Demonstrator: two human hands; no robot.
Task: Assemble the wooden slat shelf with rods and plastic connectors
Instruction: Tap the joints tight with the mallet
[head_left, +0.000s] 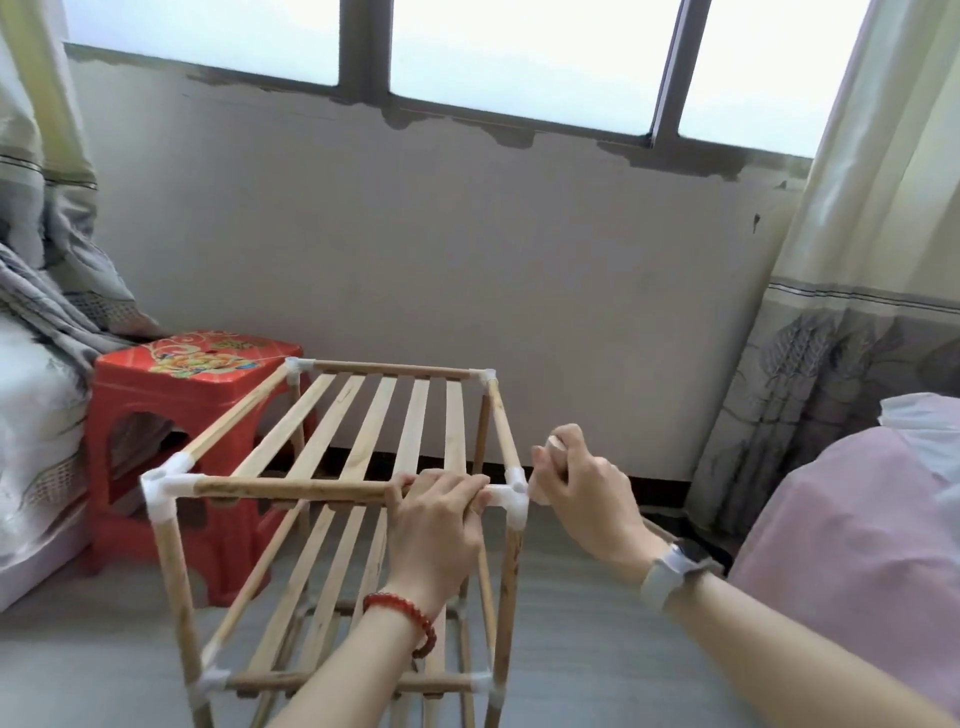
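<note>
Seating the shelf's (332, 467) near right top corner.

I judge a hard knock could tilt the connector (511, 491) or unseat the rod (291, 489). The shelf stands upright on the floor, its slats running away toward the wall. My left hand (441, 512) clamps that rod; my right hand (582, 480) is wrapped around a pale block (543, 486) at the connector.

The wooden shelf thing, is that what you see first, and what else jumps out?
Yes, the wooden shelf stands in the middle, with flat slats, round rods and white corner pieces. The left hand grips its front top rod, while the right hand holds a small wooden block beside the front right corner piece. A bright red stool stands behind it on the left.
</note>
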